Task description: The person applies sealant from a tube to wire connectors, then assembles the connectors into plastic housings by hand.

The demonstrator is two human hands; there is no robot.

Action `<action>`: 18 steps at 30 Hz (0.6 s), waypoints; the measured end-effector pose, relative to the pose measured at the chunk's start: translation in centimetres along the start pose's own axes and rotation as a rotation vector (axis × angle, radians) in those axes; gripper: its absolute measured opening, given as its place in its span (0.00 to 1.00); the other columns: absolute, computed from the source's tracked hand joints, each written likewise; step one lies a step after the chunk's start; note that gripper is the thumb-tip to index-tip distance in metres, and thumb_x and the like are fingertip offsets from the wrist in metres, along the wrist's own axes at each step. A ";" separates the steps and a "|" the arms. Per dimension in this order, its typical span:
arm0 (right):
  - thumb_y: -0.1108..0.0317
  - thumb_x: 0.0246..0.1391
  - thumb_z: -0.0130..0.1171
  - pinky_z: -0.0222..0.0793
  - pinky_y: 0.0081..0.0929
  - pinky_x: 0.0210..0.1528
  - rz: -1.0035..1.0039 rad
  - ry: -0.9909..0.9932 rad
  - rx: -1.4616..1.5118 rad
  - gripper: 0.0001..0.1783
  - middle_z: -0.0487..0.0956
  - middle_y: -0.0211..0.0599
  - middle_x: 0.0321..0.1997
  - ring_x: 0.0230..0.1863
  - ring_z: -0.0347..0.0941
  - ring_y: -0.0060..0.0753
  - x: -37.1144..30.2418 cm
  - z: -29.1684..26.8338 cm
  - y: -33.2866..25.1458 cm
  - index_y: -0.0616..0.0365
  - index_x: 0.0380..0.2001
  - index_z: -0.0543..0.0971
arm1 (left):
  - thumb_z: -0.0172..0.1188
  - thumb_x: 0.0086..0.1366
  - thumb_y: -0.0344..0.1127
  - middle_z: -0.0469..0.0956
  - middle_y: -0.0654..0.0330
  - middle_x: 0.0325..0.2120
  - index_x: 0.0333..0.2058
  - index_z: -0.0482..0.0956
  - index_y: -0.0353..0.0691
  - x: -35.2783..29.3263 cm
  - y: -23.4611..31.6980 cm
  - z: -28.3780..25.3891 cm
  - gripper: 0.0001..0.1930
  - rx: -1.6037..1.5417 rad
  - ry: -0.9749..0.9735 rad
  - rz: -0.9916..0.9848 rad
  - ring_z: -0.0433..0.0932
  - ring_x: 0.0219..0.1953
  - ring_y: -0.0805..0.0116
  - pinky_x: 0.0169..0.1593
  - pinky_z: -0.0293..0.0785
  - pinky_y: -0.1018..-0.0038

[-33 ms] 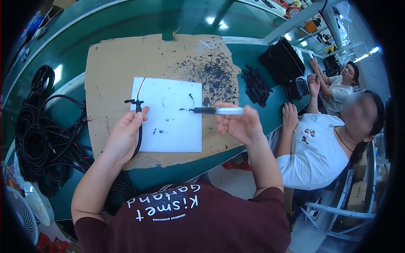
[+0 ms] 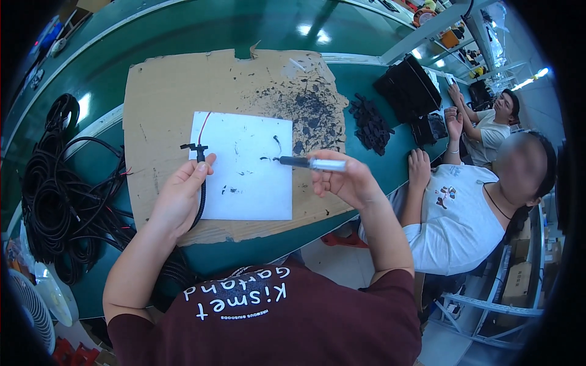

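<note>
Between thumb and fingers my left hand (image 2: 188,182) is closed round a black corrugated cable (image 2: 202,204), just below the small black T-shaped fitting (image 2: 196,147) at its end. A thin red wire (image 2: 203,127) runs up from that fitting. My right hand (image 2: 348,183) grips a syringe (image 2: 326,165), part clear and part filled black, held nearly level. Its tip points left, over the black smears on a white foam sheet (image 2: 244,204). Whether the tip touches the sheet I cannot tell.
Under the sheet lies torn, black-stained cardboard (image 2: 159,79) on a green table (image 2: 262,241). Coiled black cables (image 2: 46,195) fill the left side. Black pieces (image 2: 371,125) are heaped near a black bin (image 2: 408,88). Two people sit to the right; a white fan (image 2: 30,305) stands lower left.
My right hand has shifted slightly, and the syringe's rear end has dipped a little toward me. My left hand and the cable stay where they were.
</note>
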State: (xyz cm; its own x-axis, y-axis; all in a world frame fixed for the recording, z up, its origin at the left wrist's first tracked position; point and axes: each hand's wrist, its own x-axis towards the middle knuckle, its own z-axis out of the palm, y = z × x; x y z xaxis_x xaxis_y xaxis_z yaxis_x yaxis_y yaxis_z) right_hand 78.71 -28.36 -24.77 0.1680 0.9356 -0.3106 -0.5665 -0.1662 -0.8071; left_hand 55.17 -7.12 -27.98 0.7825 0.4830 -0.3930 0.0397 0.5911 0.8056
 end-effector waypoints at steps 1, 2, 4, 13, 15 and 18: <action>0.44 0.43 0.62 0.66 0.22 0.38 -0.001 0.000 -0.001 0.42 0.71 0.36 0.36 0.35 0.68 0.28 0.1 0.4 -0.5 0.66 0.53 0.64 | 0.45 0.69 0.36 0.61 0.38 0.57 0.30 0.70 0.38 0.0 0.0 -0.1 0.11 0.014 -0.005 0.004 0.55 0.63 0.61 0.63 0.50 0.71; 0.47 0.43 0.63 0.67 0.22 0.38 0.055 -0.056 -0.309 0.41 0.72 0.35 0.36 0.36 0.69 0.27 0.2 1.1 -1.1 0.64 0.53 0.65 | 0.45 0.69 0.36 0.61 0.38 0.57 0.30 0.70 0.38 0.1 -0.1 -0.3 0.11 0.014 -0.005 0.005 0.55 0.63 0.61 0.63 0.50 0.71; 0.53 0.39 0.67 0.67 0.22 0.38 0.193 -0.149 -0.759 0.40 0.73 0.36 0.36 0.36 0.70 0.27 0.5 3.1 -2.8 0.60 0.54 0.66 | 0.45 0.70 0.38 0.58 0.44 0.61 0.30 0.72 0.41 0.1 -0.3 -0.9 0.11 0.025 -0.045 -0.012 0.53 0.64 0.62 0.62 0.50 0.69; 0.44 0.35 0.66 0.67 0.31 0.36 0.243 -0.626 -1.673 0.44 0.73 0.46 0.36 0.36 0.72 0.42 2.3 6.4 -5.1 0.65 0.51 0.68 | 0.45 0.70 0.38 0.58 0.44 0.61 0.31 0.70 0.41 0.2 0.0 -0.5 0.10 0.015 -0.026 -0.023 0.55 0.63 0.62 0.62 0.52 0.68; 0.45 0.35 0.67 0.67 0.32 0.36 0.349 -0.642 -1.676 0.45 0.74 0.47 0.36 0.36 0.72 0.44 2.6 6.7 -5.6 0.65 0.51 0.67 | 0.45 0.70 0.37 0.59 0.44 0.60 0.31 0.70 0.40 0.1 0.0 -0.4 0.10 0.004 -0.034 -0.016 0.56 0.62 0.62 0.62 0.52 0.69; 0.45 0.39 0.66 0.66 0.30 0.34 0.440 -0.656 -1.303 0.44 0.73 0.42 0.35 0.33 0.72 0.37 3.0 5.8 -6.6 0.66 0.52 0.66 | 0.45 0.69 0.36 0.63 0.44 0.56 0.30 0.68 0.39 0.1 -0.2 -0.2 0.10 0.012 -0.019 0.002 0.60 0.59 0.64 0.60 0.54 0.71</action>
State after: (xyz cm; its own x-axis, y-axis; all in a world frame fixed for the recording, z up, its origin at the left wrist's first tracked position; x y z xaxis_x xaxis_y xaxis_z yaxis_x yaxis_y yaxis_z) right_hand 78.24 -22.68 -17.48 -0.3945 0.6500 -0.6495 0.6685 -0.2819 -0.6882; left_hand 55.13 -6.99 -28.26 0.7940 0.4719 -0.3831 0.0453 0.5826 0.8115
